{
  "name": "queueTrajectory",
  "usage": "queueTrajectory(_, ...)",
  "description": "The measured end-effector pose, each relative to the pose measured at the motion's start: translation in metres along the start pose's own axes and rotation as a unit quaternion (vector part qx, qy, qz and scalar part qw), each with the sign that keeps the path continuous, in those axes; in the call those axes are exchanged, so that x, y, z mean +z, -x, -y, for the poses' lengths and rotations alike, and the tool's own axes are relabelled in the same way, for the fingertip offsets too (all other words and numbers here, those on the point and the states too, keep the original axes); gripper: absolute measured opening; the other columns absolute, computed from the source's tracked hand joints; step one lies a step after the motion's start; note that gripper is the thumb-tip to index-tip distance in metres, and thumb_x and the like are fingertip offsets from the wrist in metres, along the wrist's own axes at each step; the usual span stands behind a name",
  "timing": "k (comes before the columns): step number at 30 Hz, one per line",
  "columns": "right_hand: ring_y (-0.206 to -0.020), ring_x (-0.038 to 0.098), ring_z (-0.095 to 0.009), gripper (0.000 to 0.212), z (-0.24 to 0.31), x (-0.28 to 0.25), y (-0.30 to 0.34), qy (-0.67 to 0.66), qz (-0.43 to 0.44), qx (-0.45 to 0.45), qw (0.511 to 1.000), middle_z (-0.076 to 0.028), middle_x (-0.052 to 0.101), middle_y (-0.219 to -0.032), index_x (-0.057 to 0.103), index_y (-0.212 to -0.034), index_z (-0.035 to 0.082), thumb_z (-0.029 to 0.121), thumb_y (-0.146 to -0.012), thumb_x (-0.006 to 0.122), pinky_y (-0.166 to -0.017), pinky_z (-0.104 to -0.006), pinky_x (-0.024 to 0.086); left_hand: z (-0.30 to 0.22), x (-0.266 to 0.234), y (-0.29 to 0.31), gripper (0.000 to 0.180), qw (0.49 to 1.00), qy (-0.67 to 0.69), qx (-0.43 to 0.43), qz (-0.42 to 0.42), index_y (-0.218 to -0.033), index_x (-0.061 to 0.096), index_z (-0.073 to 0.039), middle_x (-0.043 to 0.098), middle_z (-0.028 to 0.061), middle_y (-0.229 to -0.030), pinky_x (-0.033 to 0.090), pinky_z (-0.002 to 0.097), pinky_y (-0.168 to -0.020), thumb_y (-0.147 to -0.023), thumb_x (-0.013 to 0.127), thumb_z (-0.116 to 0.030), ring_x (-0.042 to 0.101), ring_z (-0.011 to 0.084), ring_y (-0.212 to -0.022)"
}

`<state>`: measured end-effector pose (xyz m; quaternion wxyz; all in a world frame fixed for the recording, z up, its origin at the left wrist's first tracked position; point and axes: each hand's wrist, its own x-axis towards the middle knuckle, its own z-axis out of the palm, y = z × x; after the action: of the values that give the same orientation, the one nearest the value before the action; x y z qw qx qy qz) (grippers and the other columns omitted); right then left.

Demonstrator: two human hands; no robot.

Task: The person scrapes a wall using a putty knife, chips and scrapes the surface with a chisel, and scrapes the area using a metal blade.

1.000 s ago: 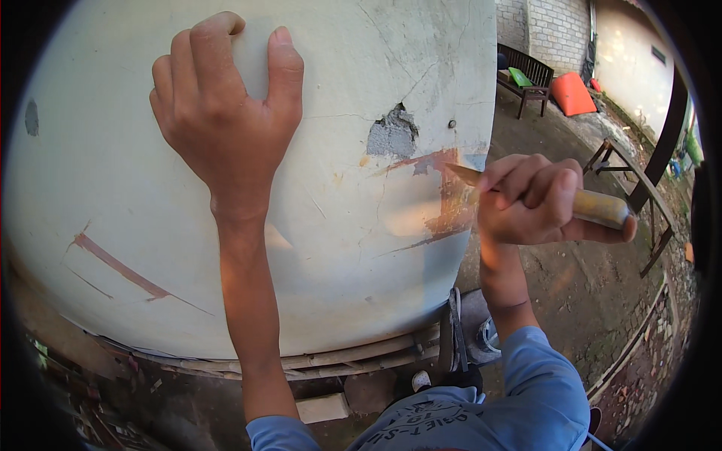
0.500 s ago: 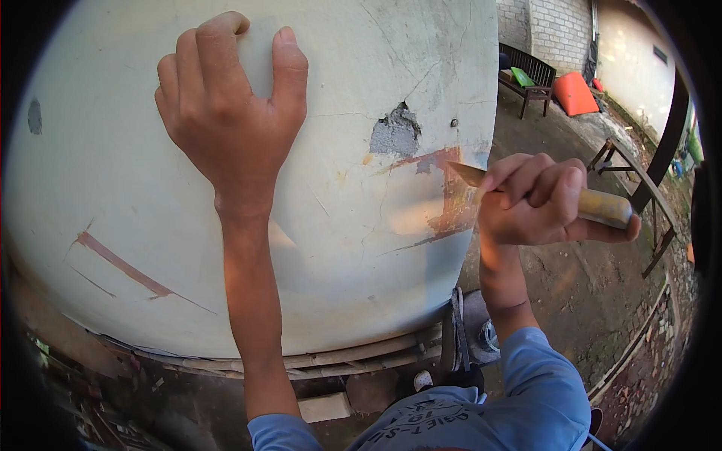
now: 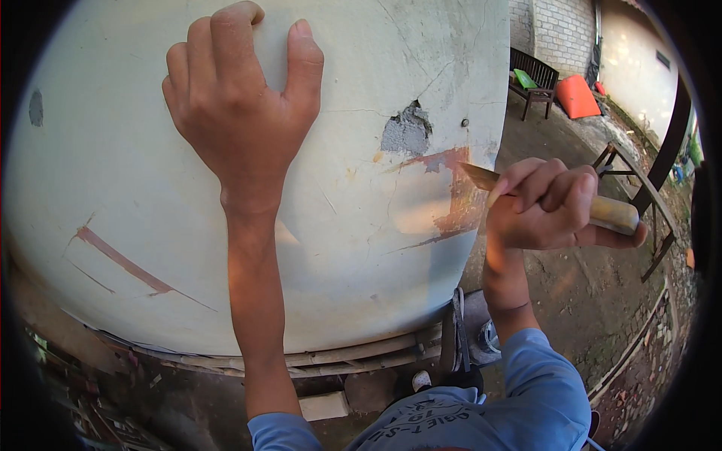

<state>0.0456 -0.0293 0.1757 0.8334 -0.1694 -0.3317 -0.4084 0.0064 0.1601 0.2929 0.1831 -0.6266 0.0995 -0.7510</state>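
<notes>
A large pale, whitish painted surface (image 3: 346, 301), cracked in places, fills the left and middle. My left hand (image 3: 244, 105) lies against its upper part, fingers loosely bent and thumb apart, holding nothing. My right hand (image 3: 545, 203) is closed around the yellowish, worn handle of a knife (image 3: 481, 177). Its pointed blade aims left, with the tip over a bare reddish-brown patch (image 3: 462, 199) near the surface's right edge. Whether the tip touches cannot be made out. Above that patch is a chipped grey hole (image 3: 407, 129). A thin brown scrape (image 3: 124, 259) marks the lower left.
Bamboo poles (image 3: 376, 353) run under the surface's lower edge. A pale block (image 3: 324, 406) lies on the ground near my feet. Across the yard at right are a dark bench (image 3: 535, 83), an orange object (image 3: 577, 98) and a wooden frame (image 3: 639, 173).
The surface and both hands appear slightly farther right in the picture. Against the surface, the left hand and the knife tip stay in nearly the same places.
</notes>
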Motion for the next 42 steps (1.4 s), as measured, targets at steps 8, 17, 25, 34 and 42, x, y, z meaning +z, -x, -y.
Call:
queueTrajectory(8,-0.032,0.031,-0.01,0.062,0.002,0.0,-0.008,-0.015,-0.034,-0.014,0.999,-0.001,0.036,-0.052,0.011,-0.128,0.032,0.009,-0.088,0.052,-0.032,-0.0333,0.05,-0.001,0.001,-0.003,0.021,1.0,0.008,-0.003,-0.005,-0.093,0.061,-0.01,0.047,-0.0008,-0.07,0.041,0.0304,-0.061,-0.082,0.069,-0.027,0.044,0.0149,-0.066)
queueTrajectory(17,-0.036,0.035,-0.007,0.015,-0.003,-0.02,-0.002,0.039,0.047,0.065,0.996,0.0,0.038,-0.052,0.038,-0.085,0.018,0.026,-0.089,0.05,-0.036,-0.0288,0.045,-0.003,0.004,-0.001,0.021,1.0,-0.001,-0.009,0.005,-0.092,0.061,-0.01,0.048,-0.0006,-0.07,0.041,0.0316,-0.06,-0.081,0.069,-0.026,0.044,0.0159,-0.066)
queueTrajectory(25,-0.033,0.034,-0.014,0.018,-0.011,0.003,0.002,0.072,0.054,-0.147,0.985,-0.001,0.03,-0.054,0.042,-0.107,0.023,0.02,-0.091,0.048,-0.034,-0.0364,0.048,0.004,0.005,0.002,0.022,0.999,0.023,0.013,-0.022,-0.091,0.06,-0.01,0.048,-0.0002,-0.069,0.041,0.0317,-0.06,-0.08,0.069,-0.027,0.044,0.0161,-0.065)
queueTrajectory(34,-0.032,0.033,-0.009,0.083,-0.004,-0.005,0.01,0.116,0.036,-0.043,0.992,-0.004,0.036,-0.059,-0.004,-0.133,0.052,0.004,-0.089,0.047,-0.034,-0.0363,0.051,0.004,0.003,0.001,0.021,1.0,0.006,0.006,-0.015,-0.091,0.06,-0.01,0.051,-0.0005,-0.071,0.041,0.0318,-0.061,-0.08,0.068,-0.025,0.046,0.0164,-0.066)
queueTrajectory(42,-0.034,0.032,-0.01,0.059,0.041,-0.058,0.053,0.152,0.007,0.081,0.985,-0.003,0.036,-0.06,0.011,-0.141,0.028,0.006,-0.096,0.042,-0.033,-0.0309,0.047,-0.007,0.001,0.0,0.03,1.0,-0.013,-0.02,0.001,-0.103,0.059,-0.01,0.052,0.0026,-0.089,0.04,0.036,-0.075,-0.082,0.064,-0.031,0.045,0.0217,-0.083)
